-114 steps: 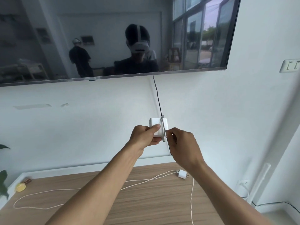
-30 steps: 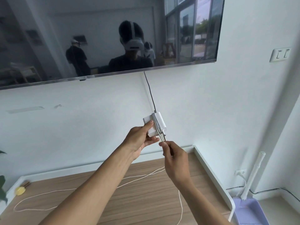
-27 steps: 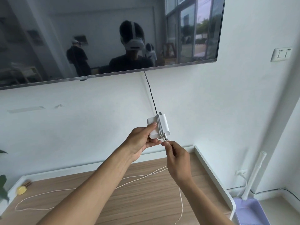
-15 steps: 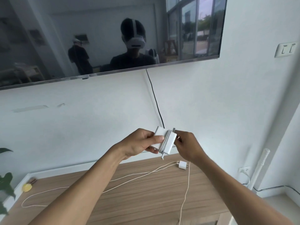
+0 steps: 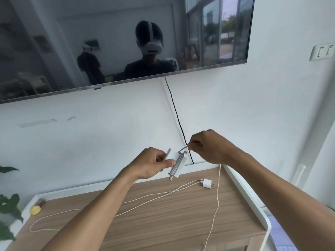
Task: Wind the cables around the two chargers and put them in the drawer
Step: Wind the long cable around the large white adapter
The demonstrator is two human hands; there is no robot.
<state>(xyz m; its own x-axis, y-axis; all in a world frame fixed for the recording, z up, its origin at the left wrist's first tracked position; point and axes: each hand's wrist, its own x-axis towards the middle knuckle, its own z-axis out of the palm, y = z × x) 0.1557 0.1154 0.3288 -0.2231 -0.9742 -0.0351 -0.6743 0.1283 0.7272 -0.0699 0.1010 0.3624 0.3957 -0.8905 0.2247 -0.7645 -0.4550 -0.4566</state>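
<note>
My left hand (image 5: 154, 164) grips a large white charger (image 5: 178, 166) in the air above the wooden cabinet top (image 5: 163, 214). Several turns of its grey-white cable run round the block. My right hand (image 5: 208, 146) pinches the free end of that cable (image 5: 183, 149) just above the charger. A small white charger (image 5: 207, 183) lies on the cabinet top with its prongs pointing right. Its long cream cable (image 5: 112, 208) loops across the wood to the left, and another strand hangs down past the front edge. No drawer is in view.
A wall-mounted TV (image 5: 117, 42) hangs overhead, a black cord (image 5: 178, 124) dropping from it behind my hands. A yellow object (image 5: 35, 210) lies at the cabinet's back left beside plant leaves (image 5: 8, 211). A white raised rim (image 5: 244, 192) borders the cabinet's right side.
My right hand has lifted from beside the charger to above it, drawing the cable end up. The left hand has tilted the charger, and the view dropped slightly.
</note>
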